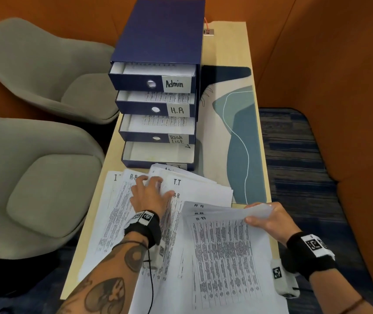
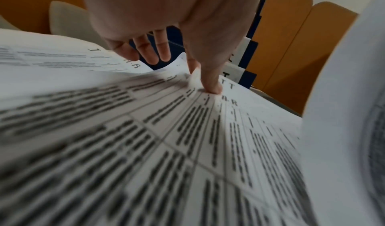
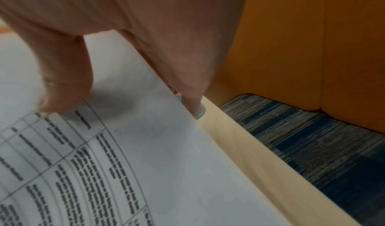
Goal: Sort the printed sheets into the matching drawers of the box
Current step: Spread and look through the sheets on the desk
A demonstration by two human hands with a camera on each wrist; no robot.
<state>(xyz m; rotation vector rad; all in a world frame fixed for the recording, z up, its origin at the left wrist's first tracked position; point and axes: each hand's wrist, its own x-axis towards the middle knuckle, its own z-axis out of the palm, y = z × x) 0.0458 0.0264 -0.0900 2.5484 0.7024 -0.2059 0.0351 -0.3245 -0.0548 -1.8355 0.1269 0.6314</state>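
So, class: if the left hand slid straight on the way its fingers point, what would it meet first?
The left hand points away from the person, over the spread sheets. Straight on, it would probably meet the bottom drawer of the box first, though depth is hard to judge.

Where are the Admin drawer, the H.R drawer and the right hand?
Admin drawer point(image 1: 151, 83): head view, on its blue front by the round pull hole.
H.R drawer point(image 1: 140, 107): head view, on its blue front.
right hand point(image 1: 269, 219): head view, on its back.
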